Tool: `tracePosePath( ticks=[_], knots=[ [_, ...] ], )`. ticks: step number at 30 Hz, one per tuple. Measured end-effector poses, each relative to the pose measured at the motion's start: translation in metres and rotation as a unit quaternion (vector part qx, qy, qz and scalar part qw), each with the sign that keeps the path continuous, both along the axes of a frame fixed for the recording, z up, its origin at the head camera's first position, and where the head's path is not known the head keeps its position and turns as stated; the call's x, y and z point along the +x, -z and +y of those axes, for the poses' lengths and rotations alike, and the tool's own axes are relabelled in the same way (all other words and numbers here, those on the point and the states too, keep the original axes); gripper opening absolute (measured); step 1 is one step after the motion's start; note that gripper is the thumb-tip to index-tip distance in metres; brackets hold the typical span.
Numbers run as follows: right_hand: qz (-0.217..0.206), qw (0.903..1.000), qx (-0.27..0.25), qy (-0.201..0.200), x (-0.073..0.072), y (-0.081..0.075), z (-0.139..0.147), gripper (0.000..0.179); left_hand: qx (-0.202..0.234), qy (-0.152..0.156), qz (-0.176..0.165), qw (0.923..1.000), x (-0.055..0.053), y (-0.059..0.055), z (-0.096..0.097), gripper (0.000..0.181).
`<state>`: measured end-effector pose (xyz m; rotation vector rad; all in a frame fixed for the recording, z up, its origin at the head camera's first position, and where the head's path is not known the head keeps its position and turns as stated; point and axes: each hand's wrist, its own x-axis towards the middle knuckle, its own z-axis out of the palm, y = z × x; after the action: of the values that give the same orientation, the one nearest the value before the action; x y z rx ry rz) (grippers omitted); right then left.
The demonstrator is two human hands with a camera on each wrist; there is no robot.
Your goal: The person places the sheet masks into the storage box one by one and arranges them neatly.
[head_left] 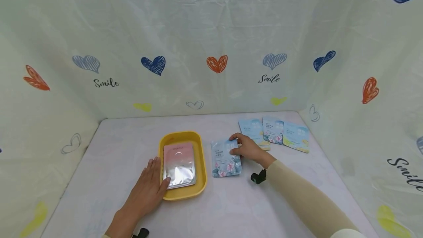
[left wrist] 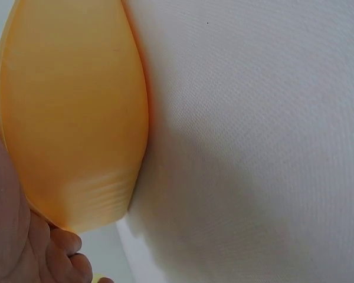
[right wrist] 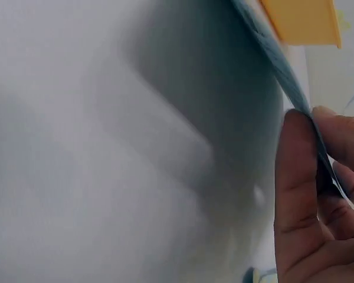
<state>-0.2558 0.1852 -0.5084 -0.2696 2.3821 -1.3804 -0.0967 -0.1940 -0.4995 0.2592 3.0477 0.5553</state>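
Observation:
My right hand (head_left: 249,149) pinches a blue floral face mask packet (head_left: 226,162) at its upper right edge. In the right wrist view the packet (right wrist: 277,62) appears edge-on between thumb and fingers, slanting above the table. The left hand (head_left: 147,184) lies along the left rim of a yellow tray (head_left: 200,157), its fingers straight and its thumb over the rim. Inside the tray is a pink and silver face mask packet (head_left: 179,164). From the left wrist, the tray's outer wall (left wrist: 76,112) fills much of the view beside the hand.
Three more blue packets lie at the back right: one on the left (head_left: 252,129), a floral one in the middle (head_left: 273,130) and one on the right (head_left: 296,137). They overlap partly. A white cloth (head_left: 115,150) covers the table, with heart-printed curtains (head_left: 185,28) around it.

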Motion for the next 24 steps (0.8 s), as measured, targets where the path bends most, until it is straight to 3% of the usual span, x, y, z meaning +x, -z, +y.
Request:
tracePosePath(
  ticks=[4,14,24],
  knots=[
    [-0.026,0.9994,-0.02,0.003,0.002,0.003,-0.002,0.042,0.001,-0.002,-0.003,1.0,0.0,0.0,0.0,0.08],
    [0.011,0.9999,0.009,0.009,0.004,0.0,-0.006,0.034,-0.004,-0.004,-0.001,1.0,-0.002,0.002,-0.001,0.08],
    [0.006,0.9995,-0.032,0.006,0.002,-0.009,-0.002,0.035,-0.012,0.001,0.008,0.9999,-0.001,-0.001,-0.001,0.079]
  ],
)
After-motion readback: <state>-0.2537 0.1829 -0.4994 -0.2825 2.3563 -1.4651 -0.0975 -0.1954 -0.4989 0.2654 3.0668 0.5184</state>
